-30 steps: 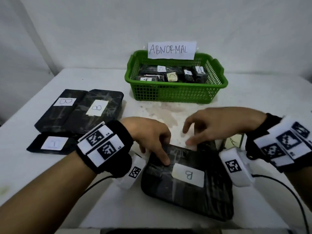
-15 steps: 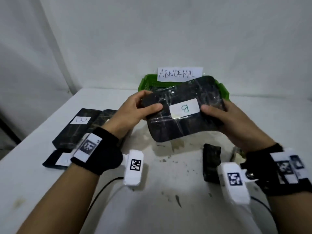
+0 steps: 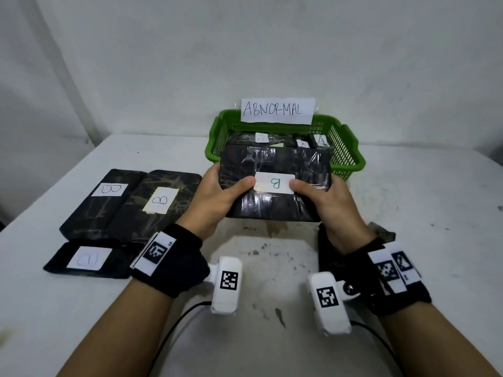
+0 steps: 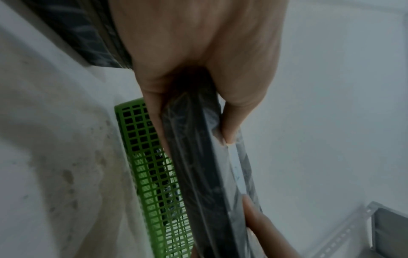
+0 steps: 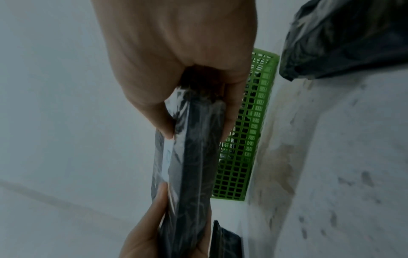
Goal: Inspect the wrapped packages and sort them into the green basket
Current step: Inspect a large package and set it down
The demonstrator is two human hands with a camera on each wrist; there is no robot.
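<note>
A flat black package [image 3: 272, 164] in clear wrap, with a white label marked B, hangs above the table just in front of the green basket [image 3: 351, 156]. My left hand [image 3: 226, 189] grips its left end and my right hand [image 3: 321, 191] grips its right end, thumbs on top beside the label, fingers underneath. In the left wrist view my left hand [image 4: 198, 52] pinches the package edge [image 4: 198, 157] with the basket [image 4: 145, 165] behind it. In the right wrist view my right hand [image 5: 176, 52] pinches the same package [image 5: 194, 157]. Several packages labelled A [image 3: 321, 140] lie in the basket.
Two black packages marked B [image 3: 109, 202] [image 3: 163, 205] lie side by side at the left, a third labelled one [image 3: 87, 258] in front of them. Another dark package [image 3: 326, 254] lies under my right wrist. An ABNORMAL sign [image 3: 277, 110] stands on the basket's back rim. The table [image 3: 272, 268] is stained.
A second ago the package lay on the table under my fingers. Both hands lifted it, held it tilted, and now hold it level in front of the basket.
</note>
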